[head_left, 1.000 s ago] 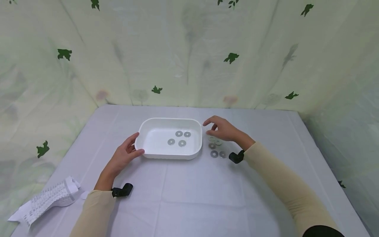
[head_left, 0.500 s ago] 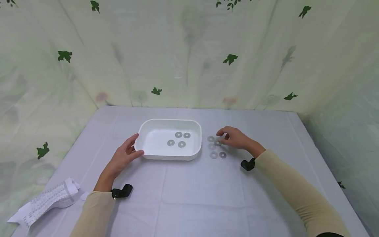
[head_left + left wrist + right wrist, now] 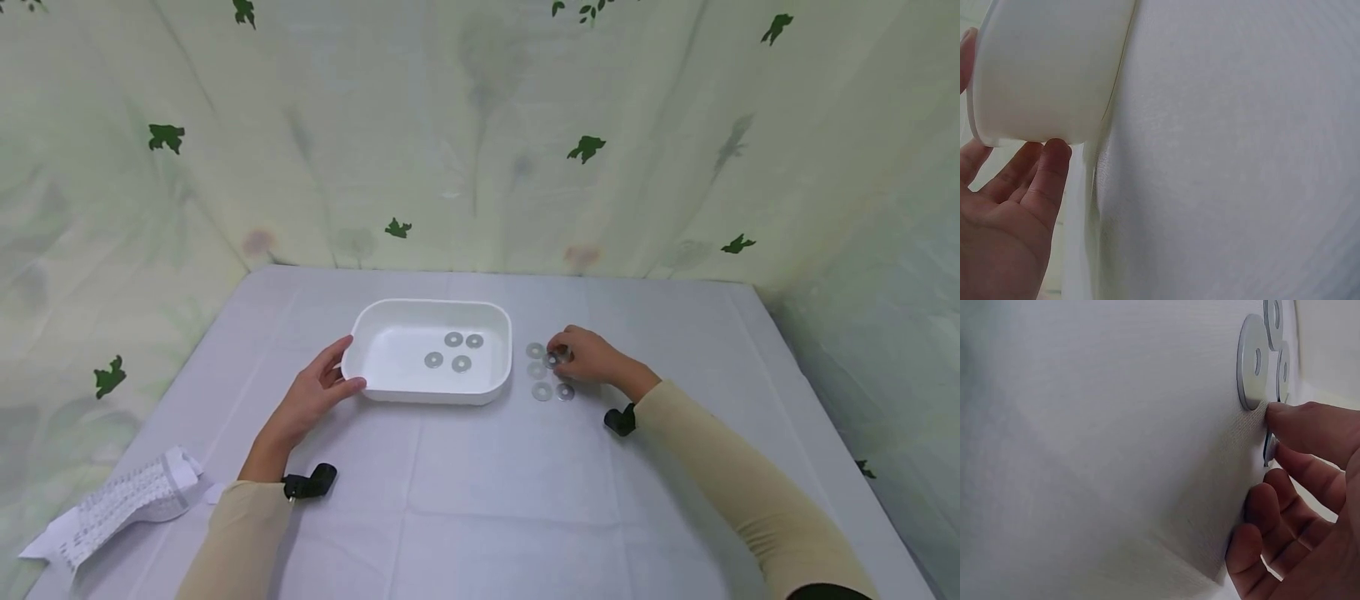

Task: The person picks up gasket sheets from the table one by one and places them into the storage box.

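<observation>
A white rectangular tray (image 3: 427, 397) sits on the table with several flat metal washers (image 3: 461, 363) lying in it. My left hand (image 3: 309, 402) holds the tray's left end, thumb on the near corner and fingers along the left side; in the left wrist view its fingertips (image 3: 1055, 150) touch the outer wall. Right of the tray, more washers (image 3: 542, 392) lie in a small cluster on the cloth. At that cluster, my right hand (image 3: 592, 357) pinches one washer (image 3: 1268, 447) between thumb and index finger, its other fingers curled at the cloth.
A white cloth covers the table (image 3: 480, 500). A crumpled printed paper or wrapper (image 3: 120, 504) lies at the left edge. Pale curtains (image 3: 450, 125) with leaf patterns hang behind and at the sides. Black wrist cameras (image 3: 309, 483) sit on both wrists.
My right hand has moved from beside the tray's right edge, right and slightly down to the loose washers, and its fingers have closed on one. The left hand and tray stay put.
</observation>
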Tool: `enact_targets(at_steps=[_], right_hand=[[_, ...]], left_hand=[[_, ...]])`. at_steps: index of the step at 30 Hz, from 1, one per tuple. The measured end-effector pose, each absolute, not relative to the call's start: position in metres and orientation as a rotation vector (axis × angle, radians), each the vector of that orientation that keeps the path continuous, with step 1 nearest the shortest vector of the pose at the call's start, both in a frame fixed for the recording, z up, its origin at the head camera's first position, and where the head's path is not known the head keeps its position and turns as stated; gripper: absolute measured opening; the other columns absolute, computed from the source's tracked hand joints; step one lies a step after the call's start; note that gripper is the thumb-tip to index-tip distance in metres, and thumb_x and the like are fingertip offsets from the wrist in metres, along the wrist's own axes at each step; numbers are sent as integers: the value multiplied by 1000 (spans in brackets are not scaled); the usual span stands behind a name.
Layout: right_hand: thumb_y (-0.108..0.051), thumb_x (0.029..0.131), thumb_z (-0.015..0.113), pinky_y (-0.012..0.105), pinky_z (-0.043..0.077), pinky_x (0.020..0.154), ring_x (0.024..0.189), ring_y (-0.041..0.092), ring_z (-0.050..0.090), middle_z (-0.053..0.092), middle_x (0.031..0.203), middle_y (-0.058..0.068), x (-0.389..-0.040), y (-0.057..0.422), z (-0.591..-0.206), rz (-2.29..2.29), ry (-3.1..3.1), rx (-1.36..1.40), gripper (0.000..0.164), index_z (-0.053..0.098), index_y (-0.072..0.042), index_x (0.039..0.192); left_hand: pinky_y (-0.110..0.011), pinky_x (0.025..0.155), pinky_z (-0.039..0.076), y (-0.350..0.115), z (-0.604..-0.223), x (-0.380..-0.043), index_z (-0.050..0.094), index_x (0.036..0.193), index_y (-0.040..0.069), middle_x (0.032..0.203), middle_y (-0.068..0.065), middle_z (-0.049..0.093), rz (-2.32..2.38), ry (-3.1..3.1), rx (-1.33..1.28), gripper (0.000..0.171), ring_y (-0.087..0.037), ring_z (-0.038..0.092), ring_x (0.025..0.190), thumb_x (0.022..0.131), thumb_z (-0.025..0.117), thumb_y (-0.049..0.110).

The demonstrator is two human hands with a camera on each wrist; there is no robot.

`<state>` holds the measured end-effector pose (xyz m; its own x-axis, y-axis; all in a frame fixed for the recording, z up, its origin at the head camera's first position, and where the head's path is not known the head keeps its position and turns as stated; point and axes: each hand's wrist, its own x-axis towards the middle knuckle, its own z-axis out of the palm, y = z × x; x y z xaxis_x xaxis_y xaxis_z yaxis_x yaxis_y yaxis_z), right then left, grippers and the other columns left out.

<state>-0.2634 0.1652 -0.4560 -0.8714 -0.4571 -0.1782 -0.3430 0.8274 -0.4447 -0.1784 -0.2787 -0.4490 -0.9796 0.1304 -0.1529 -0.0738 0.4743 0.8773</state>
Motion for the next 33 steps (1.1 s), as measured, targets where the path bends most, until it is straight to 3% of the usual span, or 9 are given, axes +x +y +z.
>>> enact_targets(at_steps=[5,9,17,25,29,33], right_hand=[[-15,89,69,33,48,81,92,20,54,60,108,8,-265,162,-457,-573,2732,-553,25,67,-8,112],[-15,89,68,37,50,88,98,22,56,61,113,10,-265,160,-456,-571,2728,-535,28,65,-6,115],[-16,88,68,39,49,94,101,23,54,61,114,11,-270,160,-454,-571,2696,-510,31,62,-4,116],[-17,90,66,32,45,78,87,19,52,59,93,6,-267,166,-457,-675,2671,-544,24,57,-13,112],[-19,90,69,32,47,79,88,19,54,63,97,6,-264,170,-459,-715,2669,-560,29,59,-14,117],[-18,88,70,33,48,81,88,18,56,65,101,6,-262,174,-461,-749,2663,-593,33,61,-12,119]], left_hand=[[-12,101,44,-278,-448,-179,15,161,18,166,-15,20,1539,2515,57,87,-37,29,150,93,70,26],[-4,93,43,-278,-447,-178,15,161,17,166,-16,21,1555,2508,69,87,-39,31,149,93,70,25],[-1,88,43,-276,-444,-178,15,161,18,165,-18,21,1552,2507,65,88,-40,33,148,93,70,23],[-9,95,46,-277,-445,-178,16,160,17,165,-18,23,1535,2527,53,87,-40,34,148,93,70,26],[-12,100,46,-277,-447,-178,17,160,16,165,-18,23,1544,2524,62,86,-39,33,148,93,70,24],[-6,96,43,-278,-449,-178,17,160,16,165,-16,21,1553,2511,65,86,-37,31,150,94,70,24]])
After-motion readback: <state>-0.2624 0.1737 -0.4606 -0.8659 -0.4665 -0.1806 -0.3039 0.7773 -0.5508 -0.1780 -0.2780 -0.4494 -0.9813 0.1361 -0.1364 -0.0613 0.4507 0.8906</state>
